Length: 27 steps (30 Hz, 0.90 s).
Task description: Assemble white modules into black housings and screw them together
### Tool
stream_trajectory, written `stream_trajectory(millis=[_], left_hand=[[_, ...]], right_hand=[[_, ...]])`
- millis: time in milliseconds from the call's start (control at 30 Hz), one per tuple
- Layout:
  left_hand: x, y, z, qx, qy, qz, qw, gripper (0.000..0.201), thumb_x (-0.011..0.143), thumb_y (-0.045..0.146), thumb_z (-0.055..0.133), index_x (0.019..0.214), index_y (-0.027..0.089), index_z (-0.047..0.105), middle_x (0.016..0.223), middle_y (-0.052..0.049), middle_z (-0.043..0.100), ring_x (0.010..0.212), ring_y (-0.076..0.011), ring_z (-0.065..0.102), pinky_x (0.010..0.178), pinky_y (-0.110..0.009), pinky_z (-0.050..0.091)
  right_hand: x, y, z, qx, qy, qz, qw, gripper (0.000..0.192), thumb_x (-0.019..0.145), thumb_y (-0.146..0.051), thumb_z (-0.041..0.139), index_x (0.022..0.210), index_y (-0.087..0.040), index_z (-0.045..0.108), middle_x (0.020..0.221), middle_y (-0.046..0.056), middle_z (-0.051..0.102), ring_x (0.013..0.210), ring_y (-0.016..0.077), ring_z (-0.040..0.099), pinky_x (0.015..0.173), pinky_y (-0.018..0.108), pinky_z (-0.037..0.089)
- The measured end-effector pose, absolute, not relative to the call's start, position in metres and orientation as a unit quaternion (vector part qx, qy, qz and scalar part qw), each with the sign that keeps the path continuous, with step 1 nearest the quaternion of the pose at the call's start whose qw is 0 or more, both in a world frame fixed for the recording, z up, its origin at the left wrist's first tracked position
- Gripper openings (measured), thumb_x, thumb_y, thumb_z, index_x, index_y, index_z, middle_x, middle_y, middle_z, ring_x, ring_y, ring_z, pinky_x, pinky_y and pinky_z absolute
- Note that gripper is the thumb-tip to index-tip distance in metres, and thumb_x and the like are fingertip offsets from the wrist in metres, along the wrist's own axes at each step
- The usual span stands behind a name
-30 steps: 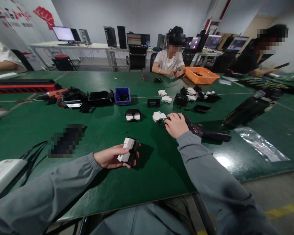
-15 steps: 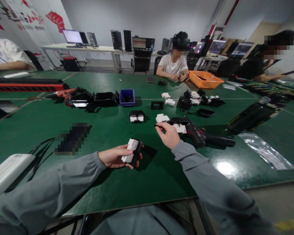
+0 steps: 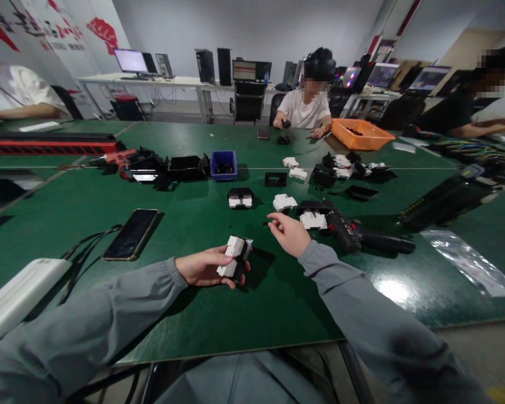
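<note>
I'm looking over a green table point(image 3: 193, 331) in a computer-lined workroom. My left hand point(image 3: 204, 267) is gripping one black-and-white module point(image 3: 235, 257) just above it; my right hand point(image 3: 289, 233) is pinching something tiny. Three co-workers are sitting around.

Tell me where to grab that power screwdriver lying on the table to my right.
Take the power screwdriver by its long black handle end, which points right and lies free. Come from above with the right hand; the working end is crowded by a white part.
</note>
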<state>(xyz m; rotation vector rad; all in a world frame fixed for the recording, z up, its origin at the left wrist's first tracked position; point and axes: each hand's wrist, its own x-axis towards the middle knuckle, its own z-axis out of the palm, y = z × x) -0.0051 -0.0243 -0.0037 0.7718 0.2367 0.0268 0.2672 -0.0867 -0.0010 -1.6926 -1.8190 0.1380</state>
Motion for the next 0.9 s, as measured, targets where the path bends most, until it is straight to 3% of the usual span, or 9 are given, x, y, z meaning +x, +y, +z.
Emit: stream_trajectory(millis=[233, 467, 633, 733, 900], left_hand=[[-0.004, -0.025, -0.006, 0.384, 0.119, 0.023, 0.915, 0.054, 0.081, 0.029, 0.075, 0.127, 0.018, 0.048, 0.113, -0.012, 0.068, 0.098, -0.0284, 0.072, 0.078, -0.033, 0.058], [-0.004, -0.024, 0.0, 0.419, 0.176, 0.131, 0.881, 0.059, 0.079, 0.05, 0.075, 0.123, 0.02, 0.05, 0.105, -0.009, 0.069, 0.087, -0.0268, 0.074, 0.073, -0.034, 0.058], [0.002, -0.018, 0.003, 0.433, 0.237, 0.227, 0.84, 0.063, 0.073, 0.044, 0.082, 0.121, 0.022, 0.049, 0.096, -0.004, 0.067, 0.08, -0.0197, 0.07, 0.066, -0.03, 0.058], [0.005, -0.018, 0.003, 0.458, 0.254, 0.225, 0.821, 0.061, 0.074, 0.041, 0.082, 0.121, 0.022, 0.048, 0.095, -0.003, 0.062, 0.075, -0.0162, 0.066, 0.057, -0.025, 0.054], [0.006, -0.021, 0.003, 0.518, 0.251, 0.2, 0.793, 0.065, 0.073, 0.037, 0.082, 0.123, 0.023, 0.044, 0.098, -0.001, 0.057, 0.072, -0.0117, 0.06, 0.058, -0.026, 0.056]], right_hand=[[0.227, -0.11, 0.021, -0.468, -0.743, -0.073, 0.473, 0.014, 0.094, -0.018, 0.056, 0.106, -0.019, 0.064, 0.098, 0.008, 0.07, 0.086, 0.0172, 0.066, 0.076, 0.032, 0.052], [0.217, -0.116, 0.022, -0.402, -0.798, -0.101, 0.436, 0.015, 0.093, -0.018, 0.06, 0.107, -0.019, 0.065, 0.096, 0.007, 0.073, 0.087, 0.0179, 0.068, 0.072, 0.033, 0.051], [0.218, -0.114, 0.019, -0.419, -0.78, -0.082, 0.458, 0.015, 0.092, -0.016, 0.061, 0.106, -0.02, 0.066, 0.097, 0.008, 0.072, 0.087, 0.0181, 0.067, 0.074, 0.034, 0.053], [0.209, -0.112, 0.018, -0.423, -0.77, -0.074, 0.472, 0.016, 0.092, -0.016, 0.06, 0.107, -0.02, 0.065, 0.103, 0.008, 0.072, 0.093, 0.0181, 0.068, 0.078, 0.035, 0.053], [0.198, -0.105, 0.013, -0.425, -0.791, -0.066, 0.435, 0.013, 0.095, -0.019, 0.057, 0.104, -0.019, 0.067, 0.103, 0.008, 0.073, 0.092, 0.0179, 0.067, 0.076, 0.034, 0.051]])
